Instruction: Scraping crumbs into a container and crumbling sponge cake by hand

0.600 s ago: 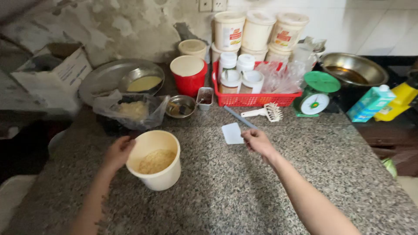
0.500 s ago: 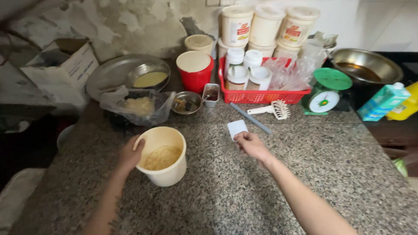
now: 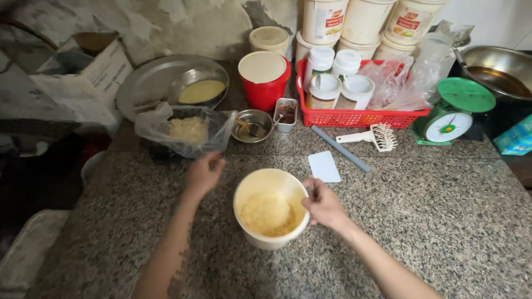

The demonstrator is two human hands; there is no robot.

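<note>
We steady the cream bucket (image 3: pixel 270 209) of pale grated stuff mid-counter, right hand (image 3: pixel 323 206) gripping its rim, left hand (image 3: pixel 204 173) loosely curled (holding nothing) near the bag-lined tub (image 3: pixel 185 132) toward the counter's left edge, where a clean pinch seems due.

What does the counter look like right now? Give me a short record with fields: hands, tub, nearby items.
left hand: open, off the tub, beside the plastic-lined bowl
right hand: on the right rim of the cream tub
tub contents: pale yellow crumbly stuff, about half full
surface: speckled granite counter
near the tub: white scraper, grey rod
behind: red basket of jars, green scale
</note>
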